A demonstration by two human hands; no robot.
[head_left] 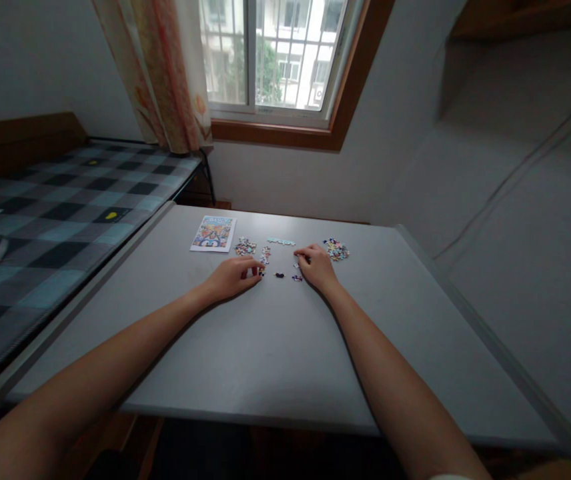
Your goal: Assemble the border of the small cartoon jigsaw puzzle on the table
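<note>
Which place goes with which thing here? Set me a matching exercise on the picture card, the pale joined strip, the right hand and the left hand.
Things:
1 picture card
2 pale joined strip
3 right hand
4 left hand

Places:
A just short of the furthest-right pile
B furthest left, towards the bed
C beyond the gap between the hands
D fingertips left of a lone dark piece

Pairs: 1-B; 2-C; 3-A; 4-D.

Tiny colourful puzzle pieces (279, 275) lie scattered on the table (285, 347).
</note>
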